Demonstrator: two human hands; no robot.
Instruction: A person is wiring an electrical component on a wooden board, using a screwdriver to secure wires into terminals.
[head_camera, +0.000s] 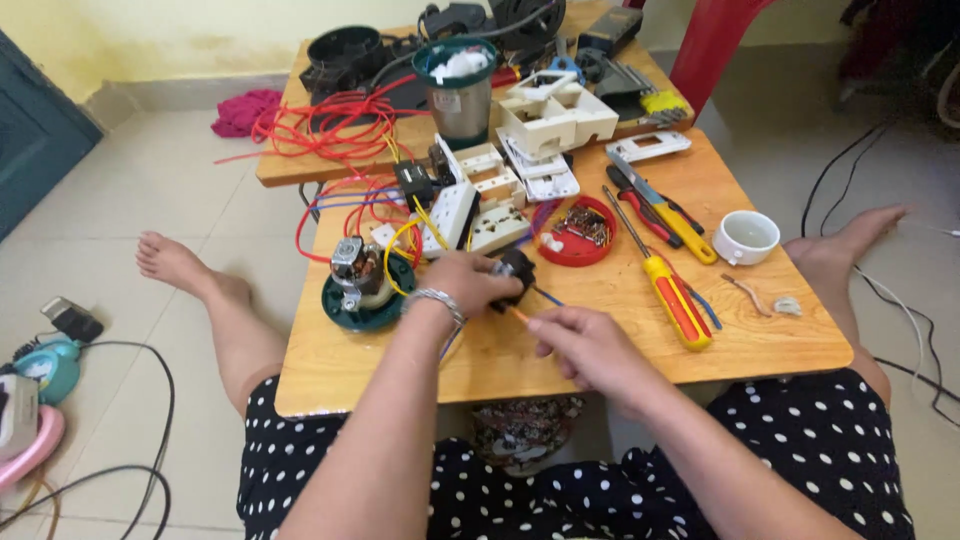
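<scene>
A: Where does the small black part (516, 270) sit against the person's grip?

B: It lies inside the left hand (468, 283), whose fingers are clenched around it from above, so only its right end shows past the fingertips. It is held just above the wooden surface (600, 330), close to the near edge.

A: And the right hand (585, 345)?

B: It is pinched shut on a thin orange tool (520, 316), most of which is hidden under the fingers. The orange tip points up and left toward the black part and ends just beside it; whether it touches cannot be told. A blue wire (547, 297) runs out from the black part toward the right hand.

A: What lies around the black part?

B: Left of it, a green round base with a small motor (360, 280) on top rests on the surface, near the left wrist. Behind the black part stand white socket housings (470, 210) with red, blue and yellow wires. Behind and to the right of it is a red round lid (575, 230) holding small screws. Further right of the black part lie a yellow-and-red screwdriver (668, 285), pliers (650, 205) and a white cup (745, 237), all well apart from both hands.
</scene>
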